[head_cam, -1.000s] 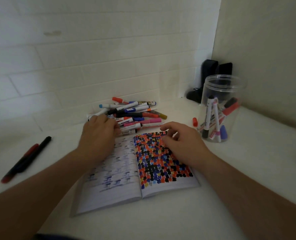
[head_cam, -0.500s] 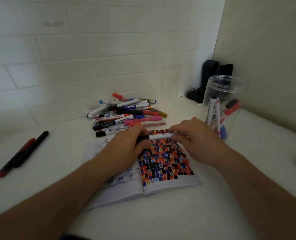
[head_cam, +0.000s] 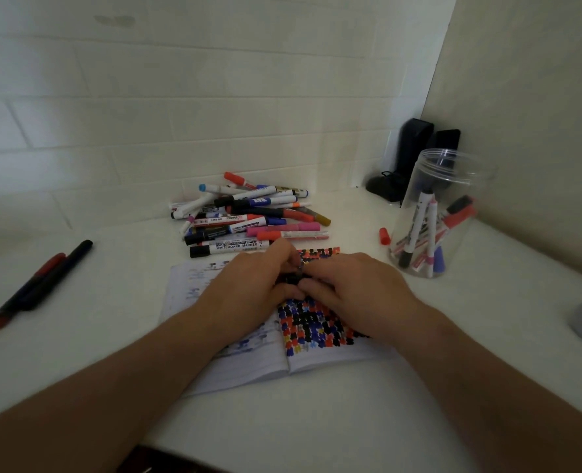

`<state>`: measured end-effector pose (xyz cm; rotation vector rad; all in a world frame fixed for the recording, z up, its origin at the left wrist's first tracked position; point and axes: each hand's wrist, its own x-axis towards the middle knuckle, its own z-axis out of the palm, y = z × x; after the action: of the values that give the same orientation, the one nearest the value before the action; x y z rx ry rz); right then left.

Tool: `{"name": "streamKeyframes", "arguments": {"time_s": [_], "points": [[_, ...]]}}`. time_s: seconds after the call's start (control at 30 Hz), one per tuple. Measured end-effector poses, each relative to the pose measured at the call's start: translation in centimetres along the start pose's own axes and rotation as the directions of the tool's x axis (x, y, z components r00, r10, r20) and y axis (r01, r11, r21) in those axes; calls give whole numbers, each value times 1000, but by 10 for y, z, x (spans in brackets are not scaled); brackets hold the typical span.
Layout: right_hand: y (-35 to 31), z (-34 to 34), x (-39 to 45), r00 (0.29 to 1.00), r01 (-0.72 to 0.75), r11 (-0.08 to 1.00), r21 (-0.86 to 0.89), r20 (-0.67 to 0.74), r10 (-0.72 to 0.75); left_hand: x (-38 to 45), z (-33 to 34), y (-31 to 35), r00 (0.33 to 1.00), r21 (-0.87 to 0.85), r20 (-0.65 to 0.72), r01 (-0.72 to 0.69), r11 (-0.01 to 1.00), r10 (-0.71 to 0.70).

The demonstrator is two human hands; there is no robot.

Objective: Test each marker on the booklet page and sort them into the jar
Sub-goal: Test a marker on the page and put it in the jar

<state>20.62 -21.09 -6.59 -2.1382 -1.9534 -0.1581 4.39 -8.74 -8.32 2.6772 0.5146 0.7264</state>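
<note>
Both hands meet over the open booklet (head_cam: 293, 356), left hand (head_cam: 245, 295) and right hand (head_cam: 354, 295) drawn knuckle to knuckle above the page of coloured test blots. Between them, a small dark marker (head_cam: 291, 278), mostly hidden; only a black stub shows where the thumbs close in. Fingers of both hands curled in on that marker, left on one end, right on the other, so the long axis seems to run left to right across the top of the page, level with the tabletop (head_cam: 316, 421). Probably an uncapping, judged from the pinch at both ends; which end carries the cap, impossible to tell. Marker touching both hands, just above the paper, tip not yet seen on the page. Test page directly beneath, so no reach needed for the stroke. Jar (head_cam: 432, 216) upright to the right of the booklet, open mouth up, a few markers already leaning inside; nearer the right hand by far, which makes the right the likelier one for the drop. Pile of untested markers (head_cam: 248, 216) just beyond the booklet's far edge, slightly nearer the left hand. Loose red cap (head_cam: 384, 235) beside the jar's foot. Two dark pens (head_cam: 40, 285) well apart on the left.
</note>
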Motion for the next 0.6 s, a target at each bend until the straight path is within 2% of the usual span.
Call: {"name": "streamKeyframes", "arguments": {"time_s": [0.3,0.43,0.53,0.57,0.6], "points": [[1,3,-6,998,7,997,-79,-67,-12,1,0,-2,996,76,35,-85,993,83],[-4,-7,-9,998,-56,997,-49,11,57,2,-1,-1,997,58,35,-73,996,71],[2,-24,-11,967,-256,949,183,45,252,3,-2,-3,999,-3,42,8,1000,-8],[7,-32,-12,948,-309,894,326,29,317,3,-2,-5,998,-20,55,32,999,-31],[15,-41,-13,916,-355,787,505,20,401,3,-3,-6,996,-36,72,46,998,-43]]}}
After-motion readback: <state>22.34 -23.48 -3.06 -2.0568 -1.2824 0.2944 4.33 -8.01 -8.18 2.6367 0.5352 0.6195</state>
